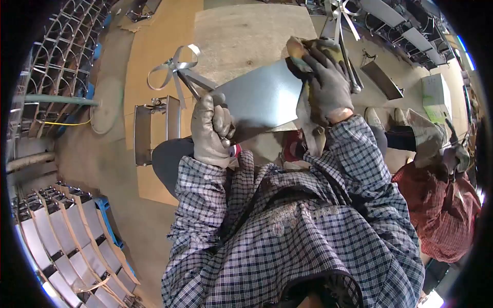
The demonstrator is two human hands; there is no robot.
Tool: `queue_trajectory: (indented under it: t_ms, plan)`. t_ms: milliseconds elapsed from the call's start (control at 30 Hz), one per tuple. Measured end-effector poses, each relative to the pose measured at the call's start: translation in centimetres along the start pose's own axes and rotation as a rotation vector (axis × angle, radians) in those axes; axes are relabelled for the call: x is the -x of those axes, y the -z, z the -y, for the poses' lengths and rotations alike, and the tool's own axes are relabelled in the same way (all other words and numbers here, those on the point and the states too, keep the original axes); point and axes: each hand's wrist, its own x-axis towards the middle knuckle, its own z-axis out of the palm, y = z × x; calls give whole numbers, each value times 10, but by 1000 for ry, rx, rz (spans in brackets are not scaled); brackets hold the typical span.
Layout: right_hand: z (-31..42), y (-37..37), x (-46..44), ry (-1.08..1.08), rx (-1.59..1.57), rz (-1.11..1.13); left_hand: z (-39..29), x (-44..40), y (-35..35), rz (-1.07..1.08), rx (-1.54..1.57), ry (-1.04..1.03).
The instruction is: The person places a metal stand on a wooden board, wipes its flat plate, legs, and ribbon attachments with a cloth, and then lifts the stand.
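Note:
A smooth silver sheet-metal panel lies across my lap, between my two hands. Dark metal rods with looped steel strips stick out past it, one strip loop at the left and another at the right. My left hand, in a pale grey glove, is closed round the left end of the metal part, by a rod with a ball tip. My right hand, in a dark grey glove, presses a stained rag to the right end of the panel. The fingertips are partly hidden by the rag.
A plywood board and cardboard cover the floor ahead. Similar metal parts stand at left and right. Stacked parts fill the lower left and upper left. A co-worker in a red checked sleeve sits at right.

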Motion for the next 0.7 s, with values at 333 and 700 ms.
queue_trajectory:
  t_ms: [333, 700]
  plan:
    - [102, -65, -10, 240, -34, 697, -6, 7, -34, -415, -427, -33]
    - [10, -54, -40, 86, 117, 473, -15, 3, -6, -247, -927, -211]
